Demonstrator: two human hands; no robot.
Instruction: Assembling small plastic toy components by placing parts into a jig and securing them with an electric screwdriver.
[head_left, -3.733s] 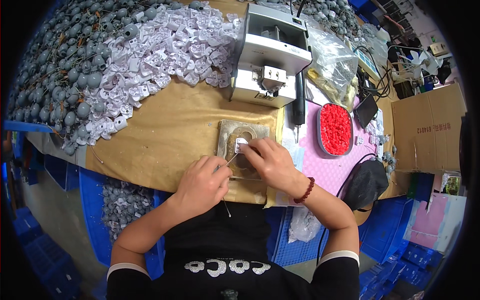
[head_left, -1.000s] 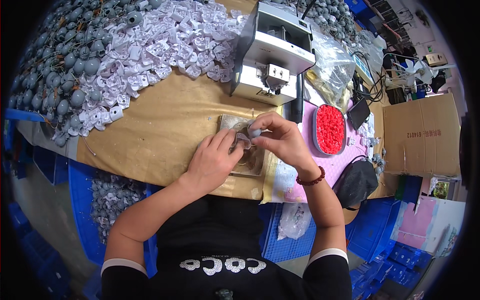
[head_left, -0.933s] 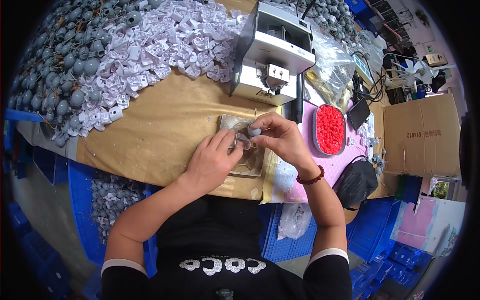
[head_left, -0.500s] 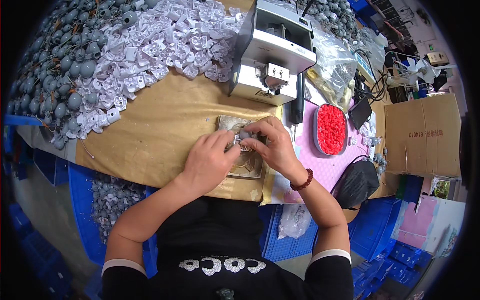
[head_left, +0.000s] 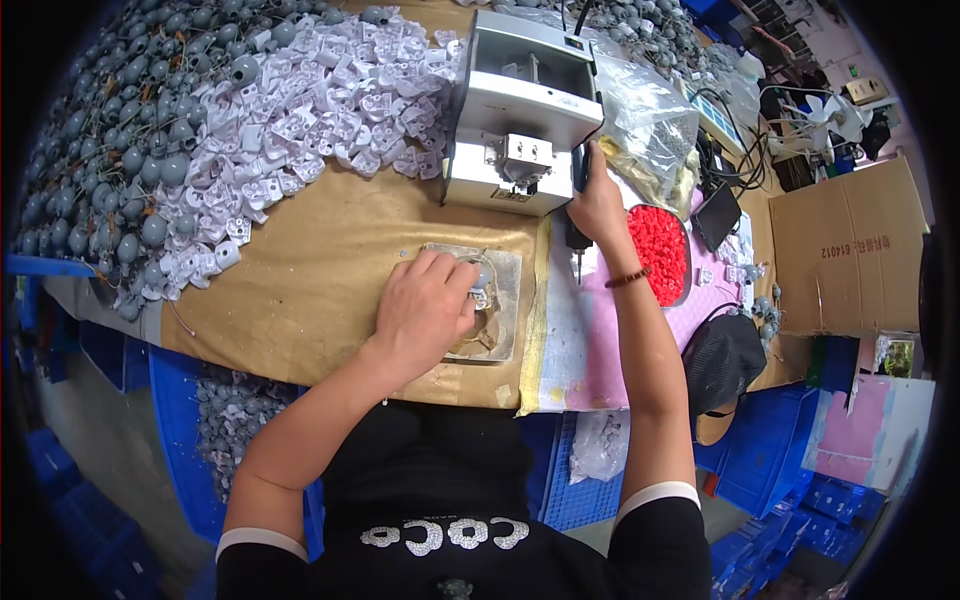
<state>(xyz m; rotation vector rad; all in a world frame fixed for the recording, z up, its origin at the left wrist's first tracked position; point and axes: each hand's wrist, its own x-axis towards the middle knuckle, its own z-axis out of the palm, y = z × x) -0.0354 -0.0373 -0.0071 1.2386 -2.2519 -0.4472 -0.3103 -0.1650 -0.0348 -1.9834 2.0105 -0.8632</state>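
Note:
My left hand (head_left: 424,308) rests on a flat metal fixture plate (head_left: 506,325) near the table's front edge. Its fingers are closed on a small white plastic part (head_left: 480,298) with a grey ball-shaped piece (head_left: 485,276) at its top; the fingers partly cover it. Farther right, my right hand (head_left: 598,205) is wrapped round a black electric screwdriver (head_left: 578,236), held upright beside the machine with its thin bit pointing toward me. A silver screw-feeder machine (head_left: 520,110) stands just left of that hand.
White plastic parts (head_left: 330,100) and grey ball-shaped parts with wires (head_left: 130,150) are heaped at the far left. A tray of small red pieces (head_left: 657,255) sits right of my right forearm. Beyond are a black mesh bag (head_left: 722,365), plastic bags (head_left: 650,125) and a cardboard box (head_left: 850,250).
My right hand has left the small part at the plate, moved up and right, and taken hold of the screwdriver. My left hand stays on the part. The view has shifted slightly.

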